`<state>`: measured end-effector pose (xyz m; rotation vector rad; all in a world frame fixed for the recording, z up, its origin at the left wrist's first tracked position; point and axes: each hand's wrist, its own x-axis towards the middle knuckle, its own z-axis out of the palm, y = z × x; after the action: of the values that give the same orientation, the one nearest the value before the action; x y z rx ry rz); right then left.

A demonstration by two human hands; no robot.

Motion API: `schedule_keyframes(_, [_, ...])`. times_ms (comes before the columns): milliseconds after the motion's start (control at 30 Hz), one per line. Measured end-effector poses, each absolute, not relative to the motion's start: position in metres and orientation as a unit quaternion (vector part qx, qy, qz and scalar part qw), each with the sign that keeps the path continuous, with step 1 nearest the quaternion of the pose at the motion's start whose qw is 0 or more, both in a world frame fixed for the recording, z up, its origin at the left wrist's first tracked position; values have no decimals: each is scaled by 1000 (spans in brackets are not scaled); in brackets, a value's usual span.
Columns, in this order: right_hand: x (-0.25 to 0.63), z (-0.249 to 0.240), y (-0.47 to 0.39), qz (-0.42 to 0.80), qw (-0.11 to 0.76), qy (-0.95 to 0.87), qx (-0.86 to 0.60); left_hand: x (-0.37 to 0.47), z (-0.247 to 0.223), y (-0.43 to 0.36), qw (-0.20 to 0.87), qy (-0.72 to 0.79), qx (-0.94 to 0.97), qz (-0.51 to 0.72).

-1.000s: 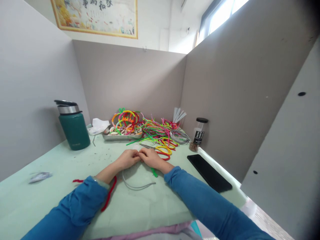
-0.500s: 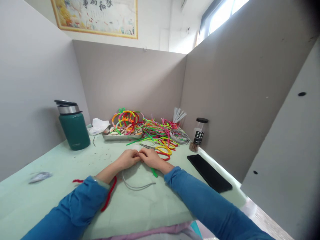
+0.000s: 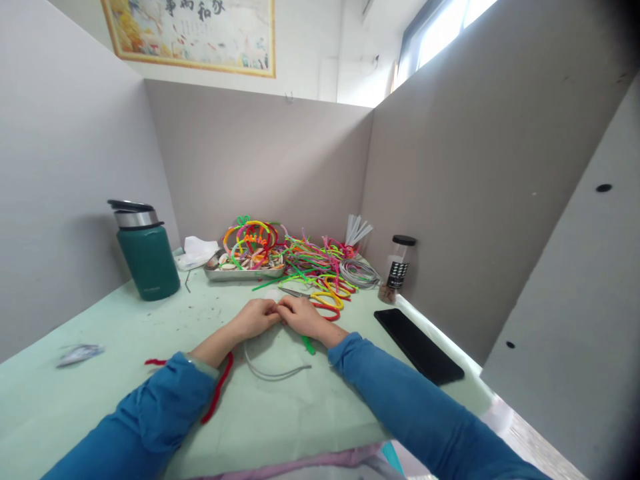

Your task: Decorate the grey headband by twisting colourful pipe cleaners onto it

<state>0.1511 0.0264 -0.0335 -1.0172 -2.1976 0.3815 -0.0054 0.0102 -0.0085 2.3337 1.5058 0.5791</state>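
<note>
While left hand (image 3: 256,318) and right hand (image 3: 301,315) are pinching, contents hidden, you're likely doing fingertip work near grey wire (image 3: 275,379), needing steadiness next.

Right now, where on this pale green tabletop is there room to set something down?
Room shows between the bent grey wire and the front edge of the tabletop, and left of the blue left sleeve, nearer than the crumpled silvery packet. The back is crowded: shiny metal tray, tangled multicoloured fuzzy stems, coiled grey wire.
</note>
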Motion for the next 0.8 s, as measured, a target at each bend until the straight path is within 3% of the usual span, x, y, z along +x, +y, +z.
schedule_keyframes(800, [151,-32,25,146,337,-844,-391,-5,-8,10,152,530,810,201])
